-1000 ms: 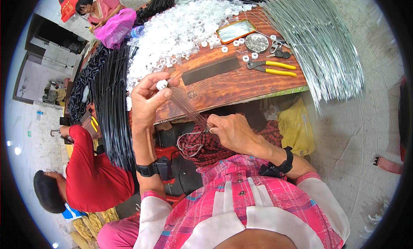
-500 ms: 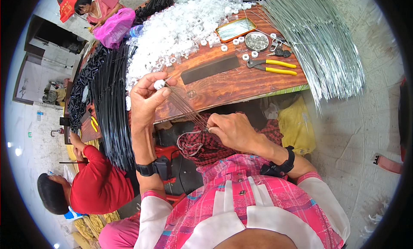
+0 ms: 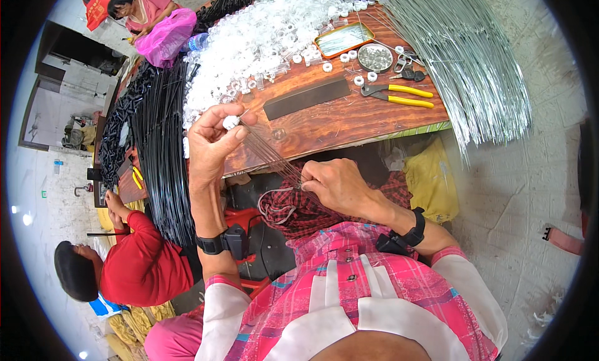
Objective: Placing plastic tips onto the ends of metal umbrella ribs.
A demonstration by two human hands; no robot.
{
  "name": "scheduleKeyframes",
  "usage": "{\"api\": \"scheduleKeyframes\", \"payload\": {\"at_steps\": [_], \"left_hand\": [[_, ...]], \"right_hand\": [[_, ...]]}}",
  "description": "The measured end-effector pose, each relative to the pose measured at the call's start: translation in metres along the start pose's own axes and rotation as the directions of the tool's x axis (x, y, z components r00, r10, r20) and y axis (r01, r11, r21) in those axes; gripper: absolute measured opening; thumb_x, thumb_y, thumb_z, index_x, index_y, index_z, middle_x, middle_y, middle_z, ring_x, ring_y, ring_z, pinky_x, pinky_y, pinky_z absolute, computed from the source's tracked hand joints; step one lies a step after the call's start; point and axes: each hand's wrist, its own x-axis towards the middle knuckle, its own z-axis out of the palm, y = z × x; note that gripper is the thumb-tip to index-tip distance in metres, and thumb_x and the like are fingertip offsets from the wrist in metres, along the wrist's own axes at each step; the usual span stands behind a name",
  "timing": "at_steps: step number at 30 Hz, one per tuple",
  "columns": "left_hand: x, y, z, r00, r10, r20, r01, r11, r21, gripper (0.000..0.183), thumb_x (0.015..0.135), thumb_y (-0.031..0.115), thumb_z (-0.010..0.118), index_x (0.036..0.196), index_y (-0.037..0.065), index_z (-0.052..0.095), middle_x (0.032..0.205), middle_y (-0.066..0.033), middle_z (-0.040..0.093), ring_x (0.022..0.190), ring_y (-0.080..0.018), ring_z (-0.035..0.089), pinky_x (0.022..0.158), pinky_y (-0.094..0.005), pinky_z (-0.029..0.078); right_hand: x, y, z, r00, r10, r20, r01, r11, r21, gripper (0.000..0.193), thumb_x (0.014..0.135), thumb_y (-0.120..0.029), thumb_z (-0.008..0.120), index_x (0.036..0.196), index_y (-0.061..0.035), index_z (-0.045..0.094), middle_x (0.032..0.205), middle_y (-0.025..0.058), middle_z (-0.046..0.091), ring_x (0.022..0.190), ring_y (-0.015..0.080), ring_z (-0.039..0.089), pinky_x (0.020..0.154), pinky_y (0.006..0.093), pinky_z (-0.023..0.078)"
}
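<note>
My left hand [image 3: 215,139] pinches a small white plastic cap [image 3: 231,122] between thumb and fingers, near the table's front edge. A bundle of thin metal wires [image 3: 269,154] slants from the cap down to my right hand [image 3: 334,183]. Its fingers are closed round the lower ends of the wires, over my lap. Whether the wire tips sit inside the cap cannot be made out. Beyond my left hand lies a heap of clear and white plastic pieces [image 3: 249,46]. A dark rectangular bar [image 3: 306,99] lies on the table just past the wires.
Yellow-handled pliers [image 3: 399,94], a round tin of small parts [image 3: 375,58], keys [image 3: 409,71] and an orange-rimmed tray [image 3: 345,39] lie on the wooden table [image 3: 368,121]. Silver wires [image 3: 474,68] overhang at right, black rods [image 3: 163,149] at left. A co-worker in red [image 3: 146,258] sits at left.
My hands keep nearly the same places and grips on the cap and wires. The table shifts very slightly in view. The co-worker in red moves their hands a little.
</note>
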Motion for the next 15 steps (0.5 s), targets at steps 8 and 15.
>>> {"api": "scheduleKeyframes", "payload": {"at_steps": [8, 15], "left_hand": [[0.002, 0.003, 0.007, 1.0, -0.009, 0.018, 0.011, 0.996, -0.087, 0.034, 0.083, 0.002, 0.075, 0.114, 0.001, 0.064, 0.102, -0.0143, 0.074, 0.09, -0.0133, 0.069, 0.081, -0.0247, 0.052], [-0.004, -0.002, 0.005, 0.999, -0.033, -0.004, 0.032, 0.991, -0.133, 0.031, 0.086, 0.003, 0.072, 0.116, 0.002, 0.062, 0.104, -0.0144, 0.074, 0.093, -0.012, 0.068, 0.082, -0.0231, 0.051]], "right_hand": [[-0.005, -0.013, 0.003, 1.0, -0.017, -0.015, 0.015, 0.993, -0.114, 0.017, 0.088, -0.016, 0.069, 0.091, -0.0058, 0.056, 0.072, 0.0139, 0.065, 0.07, 0.0356, 0.067, 0.058, 0.0464, 0.05], [-0.003, -0.013, 0.006, 1.0, -0.028, -0.006, 0.027, 0.994, -0.104, 0.015, 0.089, -0.015, 0.066, 0.089, -0.0055, 0.054, 0.074, 0.0145, 0.065, 0.072, 0.0376, 0.067, 0.058, 0.0503, 0.05]]}}
